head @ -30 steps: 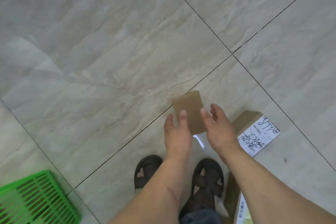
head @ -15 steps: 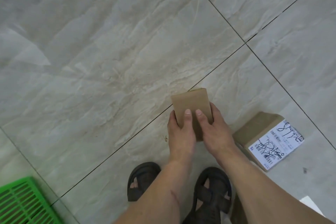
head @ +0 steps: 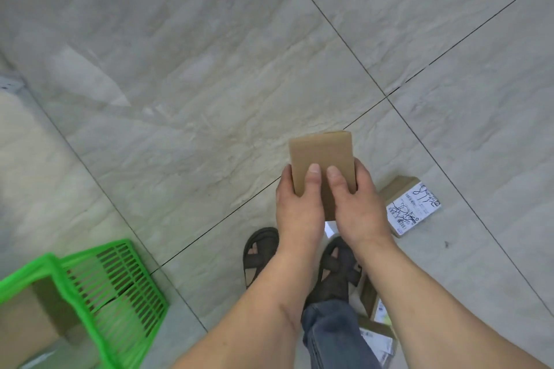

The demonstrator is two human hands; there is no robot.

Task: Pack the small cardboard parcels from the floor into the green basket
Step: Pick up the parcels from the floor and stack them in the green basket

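A small plain brown cardboard parcel (head: pixel 321 156) is held above the floor in front of me. My left hand (head: pixel 298 207) grips its left side with the thumb on top. My right hand (head: pixel 356 204) grips its right side the same way. The green basket (head: pixel 114 281) stands at the lower left, with cardboard parcels inside it. Another parcel with a white scribbled label (head: pixel 410 204) lies on the floor just right of my right hand. More labelled parcels (head: pixel 377 326) lie by my right foot, partly hidden by my arm.
Grey marble floor tiles (head: pixel 209 69) with dark grout lines fill the view. My feet in dark sandals (head: pixel 259 255) stand below the hands. A pale object (head: pixel 12 84) sits at the left edge.
My right hand has closed onto the parcel, so both hands hold it. The view has swung left and more of the green basket shows at the lower left.
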